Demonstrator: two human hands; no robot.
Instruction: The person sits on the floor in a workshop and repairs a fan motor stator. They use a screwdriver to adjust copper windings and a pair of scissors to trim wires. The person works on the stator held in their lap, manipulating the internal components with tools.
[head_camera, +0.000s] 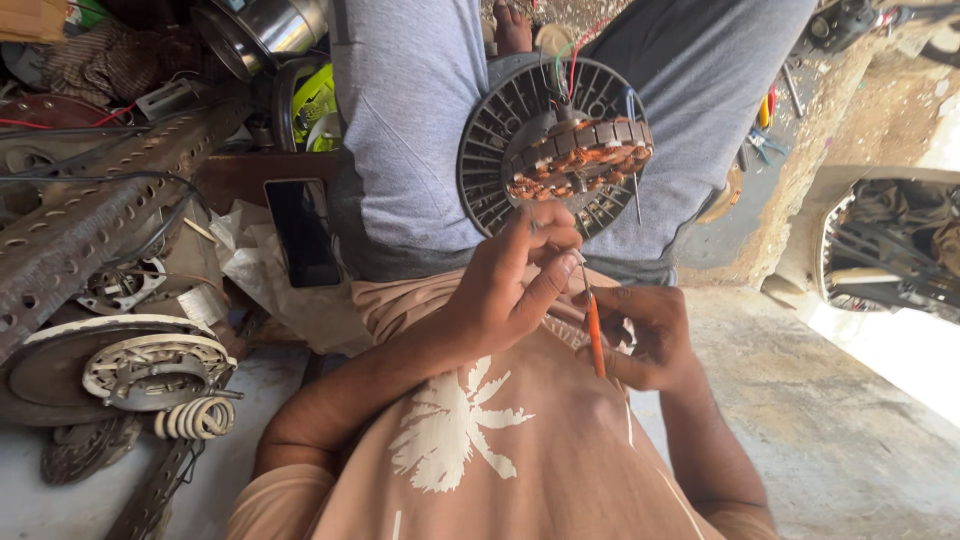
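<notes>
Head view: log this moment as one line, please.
left hand: pinching thin wire | right hand: gripping orange-handled tool | round grey fan motor with copper windings: resting on lap, beyond hands

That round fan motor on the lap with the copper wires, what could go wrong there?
The fan motor only leans on the person's legs, so it might roll off. The left hand pinches a thin wire near the copper windings; a hard tug could perhaps snap it. The orange-handled tool in the right hand points towards the fingers and could poke them.

I see scrap metal crowding the left side — the concrete floor on the right lies open beyond my hands.
</notes>
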